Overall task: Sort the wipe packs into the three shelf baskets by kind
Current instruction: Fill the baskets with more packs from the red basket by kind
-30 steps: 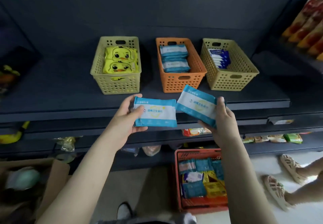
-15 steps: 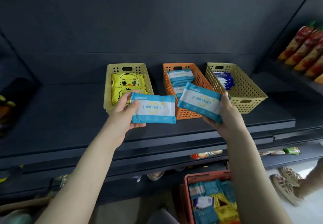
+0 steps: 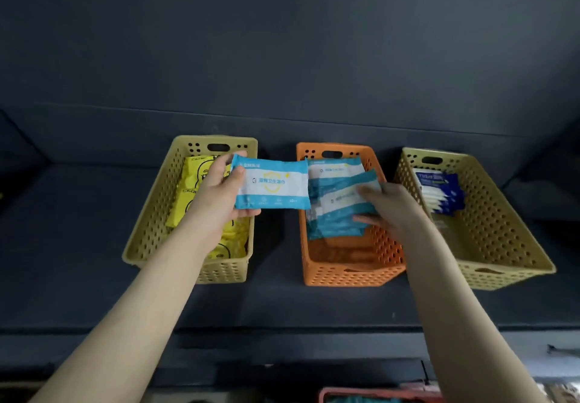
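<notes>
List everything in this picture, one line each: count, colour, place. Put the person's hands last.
shelf: one, dark grey, under the baskets.
left basket: one, khaki, left of the row.
yellow duck packs: several, partly hidden, yellow, in the left basket.
orange basket: one, orange, middle.
stacked teal packs: several, teal and white, in the orange basket.
right basket: one, khaki, right.
navy packs: a few, navy and white, back of the right basket.
red crate: one, red, bottom edge, mostly cut off.
held pack: one, teal and white, above the gap between left and orange baskets.
tilted pack: one, teal and white, over the stack.
left hand: one, grips the held pack.
right hand: one, holds the tilted pack.
</notes>
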